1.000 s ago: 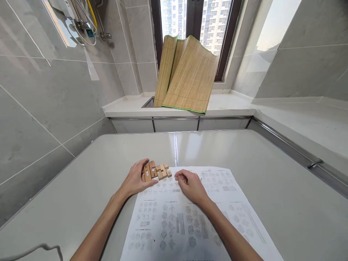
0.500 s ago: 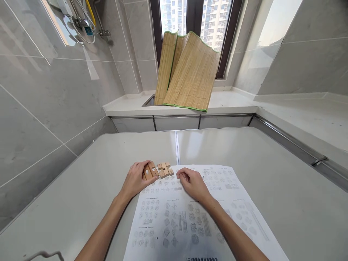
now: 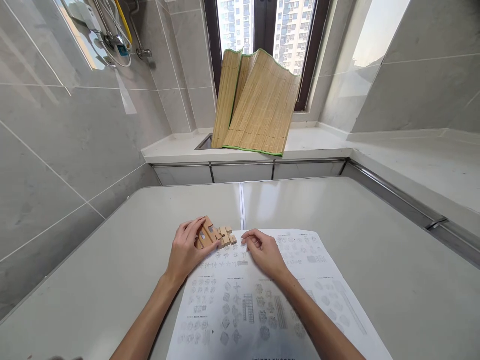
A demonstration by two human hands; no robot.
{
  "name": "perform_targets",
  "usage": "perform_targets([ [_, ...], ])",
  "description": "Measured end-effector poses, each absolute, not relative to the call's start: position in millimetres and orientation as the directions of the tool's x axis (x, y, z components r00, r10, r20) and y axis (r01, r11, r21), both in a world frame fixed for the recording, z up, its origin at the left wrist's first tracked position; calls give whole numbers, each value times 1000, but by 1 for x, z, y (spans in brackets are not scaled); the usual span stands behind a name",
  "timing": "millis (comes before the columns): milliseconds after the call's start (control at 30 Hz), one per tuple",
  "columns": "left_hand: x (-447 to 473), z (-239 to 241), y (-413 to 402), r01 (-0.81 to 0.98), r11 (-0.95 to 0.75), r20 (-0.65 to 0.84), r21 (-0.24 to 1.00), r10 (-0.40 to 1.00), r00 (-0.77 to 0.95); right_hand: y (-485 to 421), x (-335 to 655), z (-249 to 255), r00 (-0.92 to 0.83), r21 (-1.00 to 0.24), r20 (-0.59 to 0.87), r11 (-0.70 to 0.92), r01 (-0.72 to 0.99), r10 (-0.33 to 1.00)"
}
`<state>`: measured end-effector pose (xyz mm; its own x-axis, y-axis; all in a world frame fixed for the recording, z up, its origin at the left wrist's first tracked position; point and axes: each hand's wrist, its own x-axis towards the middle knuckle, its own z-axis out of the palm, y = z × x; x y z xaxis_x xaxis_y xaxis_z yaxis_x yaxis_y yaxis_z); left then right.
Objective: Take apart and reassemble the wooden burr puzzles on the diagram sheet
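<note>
My left hand (image 3: 187,247) is closed round a reddish-brown notched wooden puzzle piece (image 3: 207,234), thumb in front and fingers behind; the piece is tilted up, with slots through it. Just right of it, pale wooden puzzle pieces (image 3: 226,237) lie grouped at the upper left of the printed sheet (image 3: 277,310); the tilted piece partly covers them. My right hand (image 3: 264,251) rests on the sheet a little right of the pale pieces, its fingers curled together. Whether anything small sits between those fingers is hidden. The sheet carries faint rows of puzzle drawings.
The sheet lies on a large pale table (image 3: 93,280). Behind the table runs a white ledge (image 3: 318,142), where a folded bamboo mat (image 3: 262,102) leans against the window. Grey tiled walls rise at both sides, with a shower fitting (image 3: 112,37) at upper left.
My left hand has lifted and tilted the reddish-brown piece, bringing it over the edge of the pale ones. The right hand has hardly moved. The view has shifted slightly.
</note>
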<state>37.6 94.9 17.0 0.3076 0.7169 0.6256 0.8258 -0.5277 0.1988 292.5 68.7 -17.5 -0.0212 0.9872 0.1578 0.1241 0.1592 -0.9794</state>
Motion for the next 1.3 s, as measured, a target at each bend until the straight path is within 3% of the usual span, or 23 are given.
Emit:
perform_targets([
  [167,80,24,90,730,-642,656,236,659,368,71,295,-8,-48,-991,113,109,-78,992],
  [300,122,15,90,596,-750,635,287,614,468,70,297,-6,-226,-906,-60,-148,-396,972],
  [367,137,8,92,545,-786,639,292,584,500,70,299,-8,-257,-851,-139,-248,-463,956],
  [700,139,0,99,506,-761,568,407,644,512,74,303,-17,-261,-782,-196,-311,-541,945],
  [933,129,0,97,546,-715,527,437,696,489,72,305,-10,-317,-702,-107,-297,-647,942],
  [1100,129,-2,96,530,-696,506,485,717,479,72,306,-13,-304,-706,-125,-300,-641,945],
  [1200,131,1,92,504,-697,513,511,717,472,74,305,-18,-218,-764,-162,-262,-589,963],
  [1300,136,5,86,465,-694,529,549,720,450,78,305,-22,-13,-847,-164,-148,-510,986],
])
